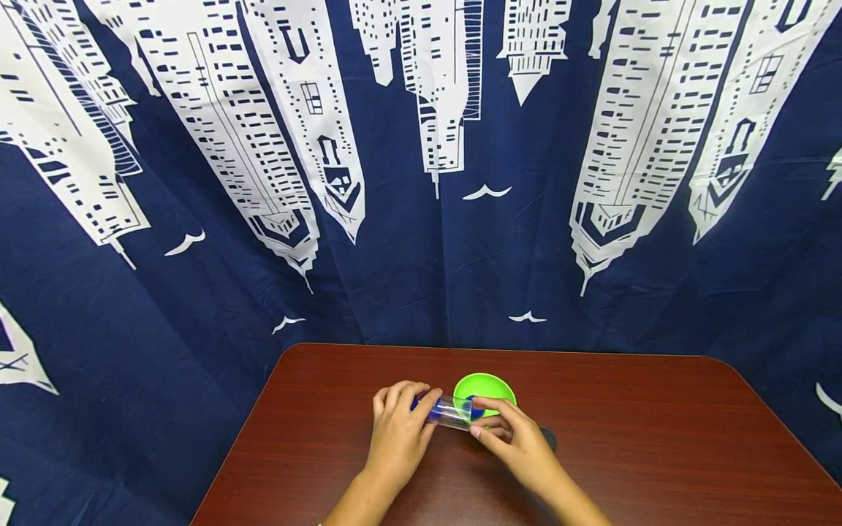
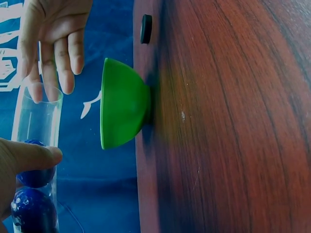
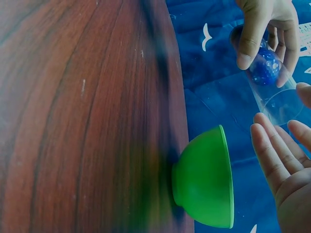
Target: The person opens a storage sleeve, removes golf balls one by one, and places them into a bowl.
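Note:
My left hand (image 1: 399, 431) grips a clear plastic tube (image 1: 455, 413), held nearly level above the table. Inside it are blue balls (image 2: 34, 211), bunched toward the gripped end; the thumb lies across one of them. My right hand (image 1: 516, 442) is at the tube's mouth with its fingers loosely extended, the fingertips (image 3: 261, 121) close by the rim. Behind and below the tube's mouth, a green bowl (image 1: 483, 382) stands on the table. Some blue (image 1: 475, 409) shows against the inside of the bowl in the head view, partly covered by the right hand and tube.
A small dark round disc (image 2: 146, 29) lies on the reddish-brown wooden table (image 1: 316, 438), to the right of the bowl and partly behind my right hand in the head view. A dark blue cloth (image 1: 408, 292) printed with white buildings hangs beyond the table's far edge.

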`<state>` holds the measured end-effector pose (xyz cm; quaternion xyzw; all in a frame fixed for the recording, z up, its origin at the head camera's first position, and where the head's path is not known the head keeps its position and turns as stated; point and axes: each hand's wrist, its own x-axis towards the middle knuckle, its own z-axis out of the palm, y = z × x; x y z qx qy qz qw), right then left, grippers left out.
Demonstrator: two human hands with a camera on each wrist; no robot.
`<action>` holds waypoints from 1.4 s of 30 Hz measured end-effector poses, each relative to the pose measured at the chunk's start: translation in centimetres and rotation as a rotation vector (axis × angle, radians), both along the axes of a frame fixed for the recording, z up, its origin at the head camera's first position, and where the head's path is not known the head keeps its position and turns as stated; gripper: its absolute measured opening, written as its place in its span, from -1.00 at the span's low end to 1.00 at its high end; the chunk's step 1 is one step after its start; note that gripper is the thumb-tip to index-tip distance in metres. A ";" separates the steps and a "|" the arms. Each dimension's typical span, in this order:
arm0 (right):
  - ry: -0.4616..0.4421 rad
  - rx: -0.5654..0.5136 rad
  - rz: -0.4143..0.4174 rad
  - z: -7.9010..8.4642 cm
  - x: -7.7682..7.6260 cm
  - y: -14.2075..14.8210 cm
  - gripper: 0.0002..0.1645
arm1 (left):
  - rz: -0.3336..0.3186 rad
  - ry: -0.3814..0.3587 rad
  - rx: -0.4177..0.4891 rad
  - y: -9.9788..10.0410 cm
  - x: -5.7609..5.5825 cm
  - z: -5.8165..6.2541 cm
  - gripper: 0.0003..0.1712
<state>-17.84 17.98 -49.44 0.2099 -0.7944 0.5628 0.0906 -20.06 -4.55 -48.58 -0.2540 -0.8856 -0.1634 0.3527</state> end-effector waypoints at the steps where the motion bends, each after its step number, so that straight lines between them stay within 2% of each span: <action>1: 0.000 -0.003 -0.001 0.0 0.0 0.0 -0.45 | -0.003 0.003 0.001 0.0 0.0 0.0 -0.39; 28: -0.005 -0.063 -0.011 -0.6 0.2 0.1 -0.48 | -0.017 0.043 0.019 0.3 0.1 -0.2 -0.39; 39: 0.024 -0.074 -0.013 -1.0 0.2 0.1 -0.54 | -0.012 0.034 0.002 0.2 0.2 0.0 -0.36; 42: 0.008 -0.083 -0.006 -0.9 0.2 0.1 -0.54 | -0.014 0.033 0.003 0.2 0.2 0.0 -0.36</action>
